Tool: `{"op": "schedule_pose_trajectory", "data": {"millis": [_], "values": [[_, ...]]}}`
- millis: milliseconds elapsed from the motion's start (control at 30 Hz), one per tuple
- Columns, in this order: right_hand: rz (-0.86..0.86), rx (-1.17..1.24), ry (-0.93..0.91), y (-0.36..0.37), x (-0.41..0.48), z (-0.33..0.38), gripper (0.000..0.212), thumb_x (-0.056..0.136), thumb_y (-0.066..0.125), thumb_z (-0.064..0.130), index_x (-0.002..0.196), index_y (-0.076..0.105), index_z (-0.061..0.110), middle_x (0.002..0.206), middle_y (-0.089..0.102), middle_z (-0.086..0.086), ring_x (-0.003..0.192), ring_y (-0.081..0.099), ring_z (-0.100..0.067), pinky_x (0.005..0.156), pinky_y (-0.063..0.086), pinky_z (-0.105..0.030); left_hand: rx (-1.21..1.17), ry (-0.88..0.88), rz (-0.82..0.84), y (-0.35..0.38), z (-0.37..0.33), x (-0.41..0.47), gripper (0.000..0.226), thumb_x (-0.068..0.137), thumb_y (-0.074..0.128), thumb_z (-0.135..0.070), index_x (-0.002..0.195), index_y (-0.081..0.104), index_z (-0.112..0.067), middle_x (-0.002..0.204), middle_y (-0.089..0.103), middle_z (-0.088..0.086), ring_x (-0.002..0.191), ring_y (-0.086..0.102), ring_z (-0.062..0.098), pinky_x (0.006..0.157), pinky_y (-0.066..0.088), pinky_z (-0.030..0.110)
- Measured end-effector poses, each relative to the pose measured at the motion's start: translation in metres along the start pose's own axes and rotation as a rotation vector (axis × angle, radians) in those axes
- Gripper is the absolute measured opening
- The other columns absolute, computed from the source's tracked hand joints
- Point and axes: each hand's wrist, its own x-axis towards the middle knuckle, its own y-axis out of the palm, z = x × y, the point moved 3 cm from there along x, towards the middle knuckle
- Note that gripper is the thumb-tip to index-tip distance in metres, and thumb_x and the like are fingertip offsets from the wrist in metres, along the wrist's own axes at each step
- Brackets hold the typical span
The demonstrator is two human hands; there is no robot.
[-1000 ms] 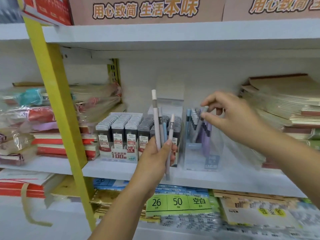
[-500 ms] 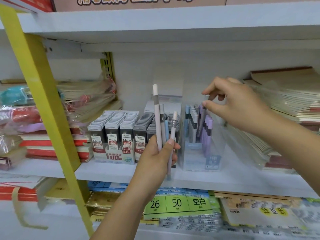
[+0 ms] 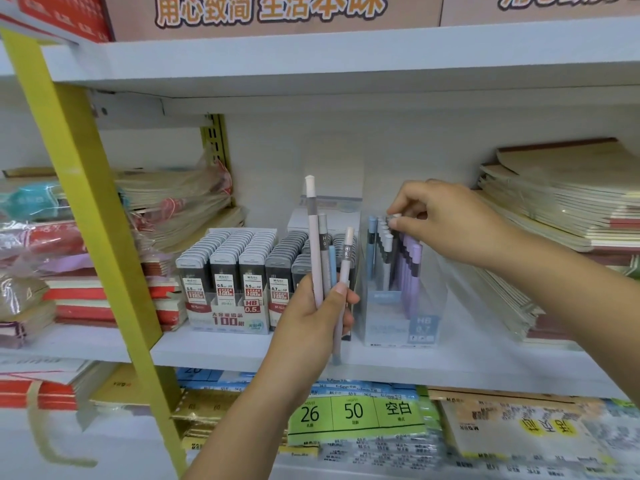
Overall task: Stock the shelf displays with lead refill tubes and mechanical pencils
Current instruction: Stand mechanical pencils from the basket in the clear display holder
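Pinching the white cap of a grey mechanical pencil (image 3: 390,239) with right hand (image 3: 446,223) fingers, among others in the clear plastic display box (image 3: 427,329) on the white shelf (image 3: 242,351). Gripping four loose pastel pencils (image 3: 317,244) in the left hand (image 3: 311,320): two pink, one grey, one blue. Risk of jamming against packed neighbours, or of dropping the fanned bundle. At least five rows of dark lead refill tubes (image 3: 225,271) alongside.

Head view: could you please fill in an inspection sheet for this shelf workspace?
Surface: white shelf, carrying stock.
Job's things: lead refill display beside clear pencil box, part filled.
Clutter: nothing seen.
Hands: left hand grips loose pencils upright; right hand pinches a boxed pencil by its top.
Cables: nothing seen.
Surroundings: notebook stacks right, wrapped packs left, yellow upright in front.
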Motion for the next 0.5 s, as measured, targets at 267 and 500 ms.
{"op": "schedule_pose_trajectory", "data": {"millis": [267, 500], "values": [[0.013, 0.016, 0.027, 0.004, 0.001, -0.003, 0.011, 0.084, 0.071, 0.028, 0.082, 0.06, 0.031, 0.083, 0.062, 0.012, 0.089, 0.052, -0.01, 0.074, 0.042, -0.032, -0.039, -0.005, 0.012, 0.0, -0.002, 0.001, 0.017, 0.104, 0.048, -0.026, 0.11, 0.061, -0.016, 0.071, 0.067, -0.017, 0.062, 0.058, 0.0, 0.06, 0.048, 0.012], [0.191, -0.141, 0.201, 0.01, 0.005, -0.017, 0.024, 0.099, 0.047, 0.033, 0.11, 0.069, 0.033, 0.103, 0.055, -0.002, 0.113, 0.037, -0.025, 0.089, 0.031, -0.032, -0.053, -0.04, 0.0, 0.0, -0.004, -0.001, 0.015, 0.103, 0.05, -0.029, 0.105, 0.063, -0.021, 0.08, 0.07, -0.014, 0.069, 0.062, 0.002, 0.068, 0.05, 0.021]]}}
